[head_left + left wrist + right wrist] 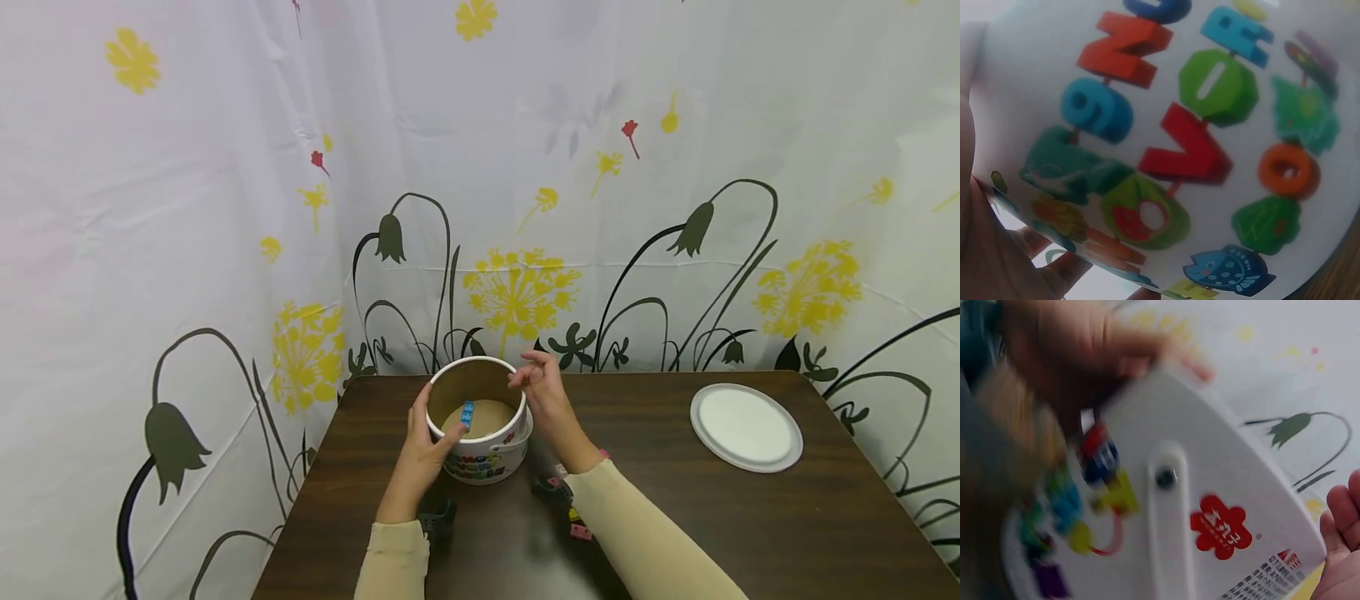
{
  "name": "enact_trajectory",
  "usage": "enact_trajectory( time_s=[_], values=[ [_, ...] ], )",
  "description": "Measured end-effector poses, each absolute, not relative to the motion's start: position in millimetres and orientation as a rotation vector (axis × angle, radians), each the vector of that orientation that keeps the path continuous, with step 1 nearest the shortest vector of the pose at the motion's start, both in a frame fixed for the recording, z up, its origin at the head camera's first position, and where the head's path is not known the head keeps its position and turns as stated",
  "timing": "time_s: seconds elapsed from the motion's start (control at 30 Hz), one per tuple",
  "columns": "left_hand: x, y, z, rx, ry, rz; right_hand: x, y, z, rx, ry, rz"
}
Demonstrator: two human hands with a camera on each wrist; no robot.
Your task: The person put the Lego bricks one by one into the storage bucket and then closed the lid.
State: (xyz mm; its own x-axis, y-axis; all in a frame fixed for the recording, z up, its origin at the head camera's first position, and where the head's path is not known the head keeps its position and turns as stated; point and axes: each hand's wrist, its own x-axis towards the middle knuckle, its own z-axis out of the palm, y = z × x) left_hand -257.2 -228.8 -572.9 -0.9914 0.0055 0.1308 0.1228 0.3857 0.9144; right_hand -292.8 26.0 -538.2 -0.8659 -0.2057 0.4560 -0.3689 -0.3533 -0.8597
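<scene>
A white round bucket (480,461) with colourful printed letters and pictures stands tilted on the table. My left hand (422,454) grips its left side, thumb over the rim and fingers round the outside. Inside, near that thumb, a small blue block (467,414) shows on the bucket's brown interior. My right hand (543,387) is raised at the right of the rim, fingers loosely bent and holding nothing visible. The left wrist view is filled by the bucket's printed wall (1166,137). In the right wrist view, the bucket's white handle (1169,531) shows, partly blurred.
On the dark wooden table (637,517), a white round lid (746,427) lies at the right. A pink block (581,532) and a yellow block (575,515) lie beside my right sleeve, which partly hides them. A flower-print curtain (517,167) hangs behind the table.
</scene>
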Motion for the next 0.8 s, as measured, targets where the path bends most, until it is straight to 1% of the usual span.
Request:
enact_trajectory(
  time_s=[0.17, 0.33, 0.53, 0.73, 0.8],
  values=[
    [-258.1, -227.5, -574.5, -0.14, -2.525, -1.696, -265.3, 52.7, -550.0, 0.766, -1.38, 2.562],
    [-258.4, -224.1, -573.8, -0.142, -2.522, -1.711, -246.6, 102.0, -547.3, 0.568, -1.349, 2.644],
    [-256.0, -225.5, -571.6, -0.117, -2.535, -1.704, -230.6, 155.1, -554.2, 0.246, -1.563, 2.641],
    [-254.8, -229.1, -568.6, -0.097, -2.537, -1.706, -222.1, 174.9, -580.6, 0.016, -1.804, 2.579],
    [-254.6, -229.3, -569.1, -0.096, -2.541, -1.705, -218.9, 178.0, -590.9, -0.012, -1.821, 2.579]
  ],
)
